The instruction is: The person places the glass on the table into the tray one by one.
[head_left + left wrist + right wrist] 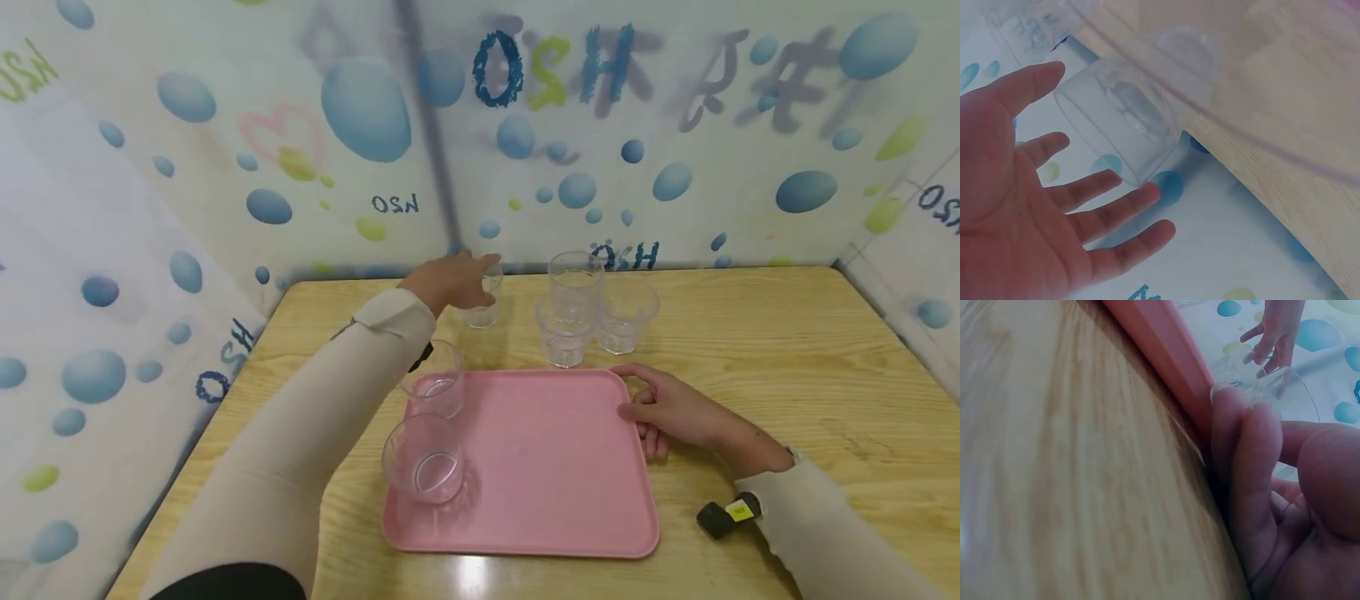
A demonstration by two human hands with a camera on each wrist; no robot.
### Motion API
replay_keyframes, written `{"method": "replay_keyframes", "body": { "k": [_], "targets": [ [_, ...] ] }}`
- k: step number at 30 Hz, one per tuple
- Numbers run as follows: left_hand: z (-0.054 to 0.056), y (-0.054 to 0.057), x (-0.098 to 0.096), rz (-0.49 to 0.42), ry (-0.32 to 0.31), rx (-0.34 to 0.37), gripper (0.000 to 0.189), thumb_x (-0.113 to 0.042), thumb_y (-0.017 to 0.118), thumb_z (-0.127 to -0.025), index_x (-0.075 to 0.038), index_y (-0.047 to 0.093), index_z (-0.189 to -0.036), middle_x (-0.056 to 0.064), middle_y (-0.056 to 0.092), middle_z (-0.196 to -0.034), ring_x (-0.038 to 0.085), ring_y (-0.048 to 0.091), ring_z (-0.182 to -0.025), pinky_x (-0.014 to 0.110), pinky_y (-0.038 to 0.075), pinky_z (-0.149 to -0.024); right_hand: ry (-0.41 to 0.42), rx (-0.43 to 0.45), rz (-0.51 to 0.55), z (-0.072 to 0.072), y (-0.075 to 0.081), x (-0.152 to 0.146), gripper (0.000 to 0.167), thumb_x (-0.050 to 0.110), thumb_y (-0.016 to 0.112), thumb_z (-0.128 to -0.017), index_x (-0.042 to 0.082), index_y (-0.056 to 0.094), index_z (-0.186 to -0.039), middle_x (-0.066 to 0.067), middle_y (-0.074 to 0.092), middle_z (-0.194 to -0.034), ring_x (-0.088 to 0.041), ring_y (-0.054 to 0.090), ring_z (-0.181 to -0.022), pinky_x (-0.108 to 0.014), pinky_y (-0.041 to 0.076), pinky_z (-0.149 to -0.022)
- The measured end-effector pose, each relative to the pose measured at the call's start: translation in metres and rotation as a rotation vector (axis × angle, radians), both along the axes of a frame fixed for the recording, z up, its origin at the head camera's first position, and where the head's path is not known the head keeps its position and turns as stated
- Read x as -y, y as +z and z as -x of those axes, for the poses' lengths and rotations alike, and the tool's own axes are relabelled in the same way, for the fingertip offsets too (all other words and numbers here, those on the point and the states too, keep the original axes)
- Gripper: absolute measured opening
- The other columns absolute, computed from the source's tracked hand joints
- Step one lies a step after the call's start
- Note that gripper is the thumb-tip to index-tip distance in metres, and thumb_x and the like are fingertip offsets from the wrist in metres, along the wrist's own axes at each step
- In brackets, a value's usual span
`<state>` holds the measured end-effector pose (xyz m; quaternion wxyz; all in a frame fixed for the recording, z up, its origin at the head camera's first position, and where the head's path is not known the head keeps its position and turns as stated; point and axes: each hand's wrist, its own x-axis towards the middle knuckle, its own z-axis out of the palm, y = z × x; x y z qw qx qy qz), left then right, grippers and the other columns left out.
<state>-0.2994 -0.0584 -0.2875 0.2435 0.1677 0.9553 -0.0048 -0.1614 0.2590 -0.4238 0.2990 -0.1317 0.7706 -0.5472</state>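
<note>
A person's left hand (453,282) reaches to a clear, round plastic cup (482,317) that stands upright near the far edge of the pale wood-grain worktop (787,367), left of its middle. Its fingers are spread and released, with the thumb and fingertips close about the cup; whether they touch it I cannot tell.

The right hand (678,410) grasps the right rim of a pink, rectangular tray (551,467) just below its far right corner, thumb and fingers pinching the edge.

The tray lies flat by the near edge of the worktop and carries 2 clear, wide-mouthed cups along its left edge: 1 (442,398) at the far left corner, partly behind the left sleeve (330,408), and 1 (423,462) nearer the near left corner. Both are upright.

Beyond the tray's far edge, toward its far right corner, 3 more clear cups (564,337) stand bunched together.

A white wall covering (517,200) printed with blue and green spots rises behind the worktop's far edge.
</note>
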Motion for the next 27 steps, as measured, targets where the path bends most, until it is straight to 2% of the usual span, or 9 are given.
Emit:
{"method": "replay_keyframes", "body": {
  "k": [4, 13, 20, 27],
  "targets": [
    [-0.001, 0.003, -0.001, -0.003, -0.007, -0.002, 0.077, -0.046, 0.054, -0.100, -0.030, 0.010, -0.161, 0.017, 0.001, -0.168, 0.037, 0.011, -0.155, 0.057, 0.026, -0.119, 0.003, -0.001, 0.004, 0.000, 0.000, 0.000, 0.065, 0.017, 0.058, -0.102, 0.010, 0.021, -0.155, -0.010, 0.061, -0.075, -0.017, 0.064, -0.049, -0.038, 0.056, -0.047],
    [-0.010, 0.010, 0.003, -0.013, 0.036, 0.056, 0.083, -0.045, 0.067, -0.093, -0.031, 0.020, -0.159, 0.017, -0.005, -0.168, 0.038, 0.018, -0.152, 0.058, 0.030, -0.116, 0.000, 0.012, -0.004, 0.000, 0.002, 0.001, 0.065, 0.017, 0.058, -0.102, 0.011, 0.021, -0.155, -0.010, 0.060, -0.075, -0.017, 0.064, -0.049, -0.037, 0.056, -0.046],
    [-0.014, 0.008, 0.006, -0.039, -0.019, 0.041, 0.087, -0.044, 0.071, -0.091, -0.023, 0.021, -0.159, 0.011, 0.020, -0.166, 0.031, 0.022, -0.152, 0.053, 0.028, -0.120, 0.004, -0.004, -0.019, 0.000, 0.004, 0.000, 0.064, 0.017, 0.058, -0.102, 0.010, 0.022, -0.155, -0.010, 0.060, -0.075, -0.016, 0.064, -0.049, -0.037, 0.056, -0.047],
    [-0.016, 0.001, 0.012, -0.088, -0.053, 0.026, 0.081, -0.042, 0.072, -0.089, -0.025, 0.029, -0.156, 0.007, 0.031, -0.162, 0.027, 0.031, -0.149, 0.049, 0.032, -0.118, 0.006, 0.003, -0.011, 0.000, 0.002, 0.000, 0.064, 0.017, 0.058, -0.102, 0.009, 0.021, -0.154, -0.008, 0.059, -0.074, -0.015, 0.064, -0.049, -0.036, 0.056, -0.047]
  ]
}}
